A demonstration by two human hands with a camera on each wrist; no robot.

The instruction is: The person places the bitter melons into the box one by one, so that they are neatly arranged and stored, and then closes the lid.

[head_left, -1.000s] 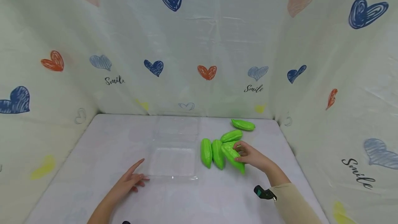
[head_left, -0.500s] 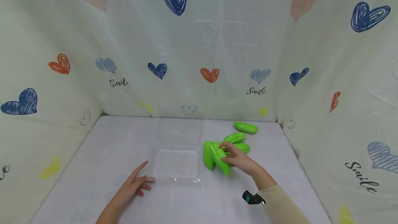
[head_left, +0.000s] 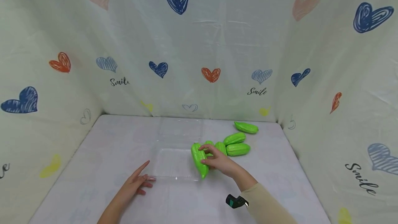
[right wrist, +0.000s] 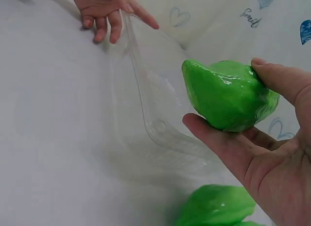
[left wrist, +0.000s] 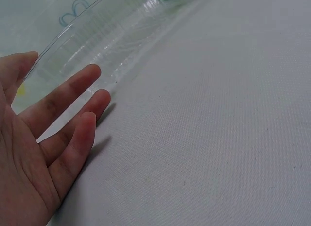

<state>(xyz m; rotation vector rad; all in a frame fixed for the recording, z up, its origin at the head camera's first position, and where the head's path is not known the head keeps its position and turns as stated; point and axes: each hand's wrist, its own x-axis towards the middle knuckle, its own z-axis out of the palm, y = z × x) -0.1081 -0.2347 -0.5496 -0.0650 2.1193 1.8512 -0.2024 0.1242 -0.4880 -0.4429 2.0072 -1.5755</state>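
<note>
My right hand (head_left: 219,163) grips a green bitter melon (head_left: 197,161) between thumb and fingers. In the right wrist view the held melon's pointed end faces the camera, above the right wall of a clear plastic box (right wrist: 141,92). The box lies with its lid folded back on the table. At its front left corner, my left hand (head_left: 134,185) rests against the rim with fingers spread and fairly straight. In the left wrist view, fingers (left wrist: 80,133) stand beside the clear wall. Two more melons, partly hidden behind my right hand, lie right of the box, one of them a green melon (head_left: 220,146).
Further right lie a green melon (head_left: 238,149), another melon (head_left: 234,138) behind it, and one more melon (head_left: 246,127) near the back edge. A white cloth covers the table (head_left: 77,168). Curtains (head_left: 224,44) with printed hearts stand behind and at both sides.
My right hand has carried the melon left, from the group over to the box's right side. My left hand has stayed by the front left corner.
</note>
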